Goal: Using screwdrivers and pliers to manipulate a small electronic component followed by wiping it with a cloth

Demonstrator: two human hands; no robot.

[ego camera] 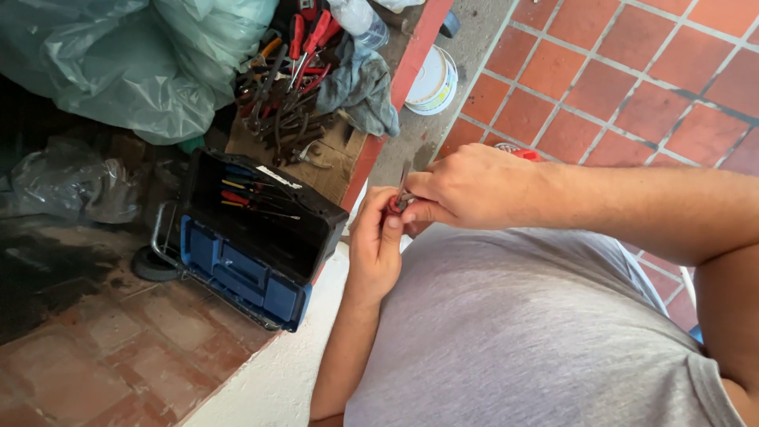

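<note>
Tiled ledge edge, open toolbox, hands pinching perhaps pliers

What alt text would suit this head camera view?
Two bare hands, left hand and right hand, pinch a small red-handled tool above a grey shirt. Beside them an open blue toolbox sits near a pile of tools.

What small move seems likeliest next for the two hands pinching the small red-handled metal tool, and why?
Probably a firmer pinch to steady it. The left hand and right hand meet around the small red-handled metal tool, held in front of the grey shirt, away from the open blue and black toolbox. How they grip it is hidden.
</note>
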